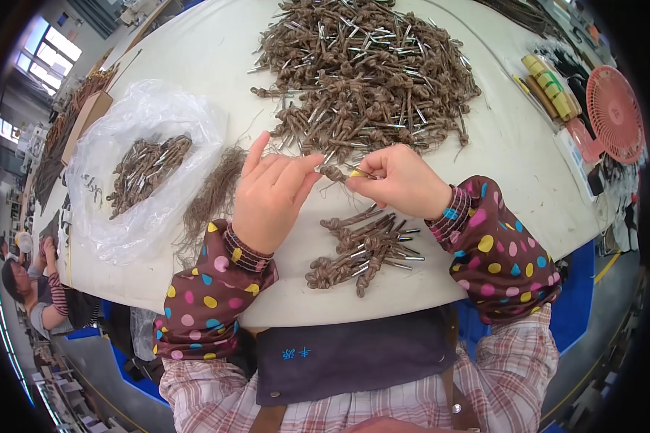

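Note:
Between thumb and fingertip, my left hand (271, 195) pinches the metal-tipped end of a knotted brown cord piece (332, 172), with its index or another finger raised. Thin loose fibres hang from the knot. My right hand (403, 180) is closed on a small, thin metal tool with a yellow part (361, 173), held against the cord's other side; its exact kind is hard to make out. Below the hands lies a small group of knotted cord pieces (365, 249) with silvery tips. Beyond them rises a large heap of similar pieces (368, 79).
A clear plastic bag (97, 224) holding more cord pieces (148, 169) lies left, beside a tuft of brown fibre trimmings (213, 191). A pink fan (615, 114) and yellow-wrapped roll (550, 86) stand right. Another person (47, 296) sits at the far left.

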`<state>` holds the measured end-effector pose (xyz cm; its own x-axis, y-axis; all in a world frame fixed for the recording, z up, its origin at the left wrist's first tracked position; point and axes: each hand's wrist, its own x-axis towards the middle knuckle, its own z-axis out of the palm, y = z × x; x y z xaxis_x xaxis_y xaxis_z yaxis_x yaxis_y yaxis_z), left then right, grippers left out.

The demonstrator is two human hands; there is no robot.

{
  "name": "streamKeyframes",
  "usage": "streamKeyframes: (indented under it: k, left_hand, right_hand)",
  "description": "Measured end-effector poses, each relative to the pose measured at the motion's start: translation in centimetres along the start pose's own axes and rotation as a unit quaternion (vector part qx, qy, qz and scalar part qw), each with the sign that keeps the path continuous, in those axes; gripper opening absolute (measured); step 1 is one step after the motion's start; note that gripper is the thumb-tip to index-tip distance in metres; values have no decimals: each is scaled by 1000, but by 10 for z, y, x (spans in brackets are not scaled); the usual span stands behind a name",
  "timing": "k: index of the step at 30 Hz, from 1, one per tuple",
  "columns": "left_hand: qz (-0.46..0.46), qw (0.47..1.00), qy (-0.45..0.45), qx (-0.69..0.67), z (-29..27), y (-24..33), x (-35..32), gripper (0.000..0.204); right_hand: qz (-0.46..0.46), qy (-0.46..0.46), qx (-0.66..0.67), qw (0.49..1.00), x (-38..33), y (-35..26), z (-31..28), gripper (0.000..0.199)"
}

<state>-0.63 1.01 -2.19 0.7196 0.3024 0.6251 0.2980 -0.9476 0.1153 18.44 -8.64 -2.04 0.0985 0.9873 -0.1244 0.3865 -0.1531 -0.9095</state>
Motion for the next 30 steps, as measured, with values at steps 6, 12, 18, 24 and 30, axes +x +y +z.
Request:
streamKeyframes:
  k: [6, 12, 18, 24, 30]
  left_hand:
    - [48, 997, 13, 58, -8, 4, 5, 16]
    - [58, 997, 21, -47, -4, 1, 4, 16]
    - [-22, 951, -14, -307, 8, 0, -6, 13]
    - [-19, 958, 2, -285, 8, 3, -8, 4]
    - [-6, 962, 60, -268, 13, -5, -9, 13]
  right_hand:
    - [41, -58, 42, 997, 2, 2, -3, 22]
    - [48, -104, 75, 991, 2, 1, -2, 21]
    - [52, -136, 94, 985, -2, -5, 3, 23]
    - [-93, -44, -39, 994, -7, -2, 10, 31]
    - [-158, 73, -143, 974, -16, -14, 8, 36]
